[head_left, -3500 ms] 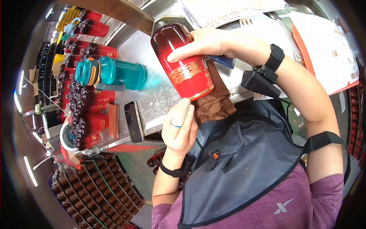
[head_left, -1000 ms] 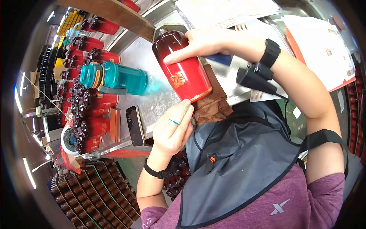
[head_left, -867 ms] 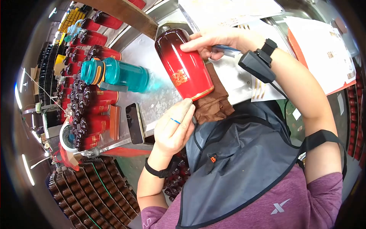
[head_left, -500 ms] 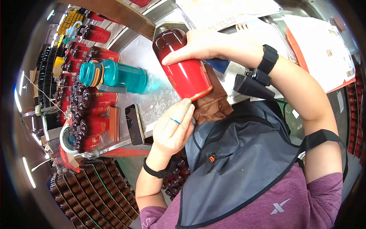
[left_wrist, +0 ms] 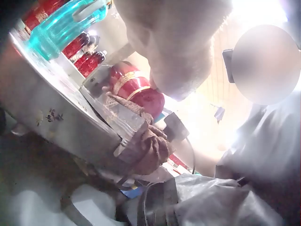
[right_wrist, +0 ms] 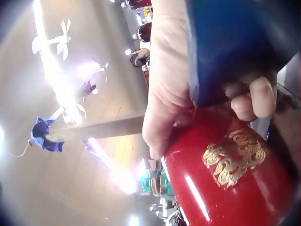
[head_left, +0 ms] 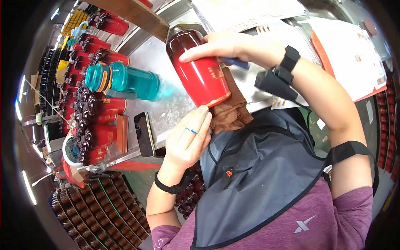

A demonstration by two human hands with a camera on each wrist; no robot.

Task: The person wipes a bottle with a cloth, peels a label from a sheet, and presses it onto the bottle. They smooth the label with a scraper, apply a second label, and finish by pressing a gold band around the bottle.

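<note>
A red bottle (head_left: 200,79) with a dark shoulder and a gold rim at its base lies tilted over the metal table. My right hand (head_left: 223,46) grips its upper body, thumb across the front and fingers behind. A flat blue thing (right_wrist: 230,47) is tucked in that same hand; its kind does not show. Gold relief (right_wrist: 233,157) stands out on the bottle's side. At the base edge, my left hand (head_left: 187,137) touches the bottle with extended fingertips, one finger wearing a pale cover and a blue band. A crumpled brown cloth (head_left: 231,112) lies under the bottle's lower end.
Left of the bottle are a teal drinking bottle (head_left: 129,81), a phone (head_left: 144,133) and a brown-red block (head_left: 122,133). Several red bottles (head_left: 104,135) line the far left. A wooden beam (head_left: 137,16) crosses the back; paper sheets (head_left: 346,54) lie right.
The bottle has turned about its length: gold relief once on the left of its front now shows at the right. My right fingers loosened and regripped; my left hand stays at the base.
</note>
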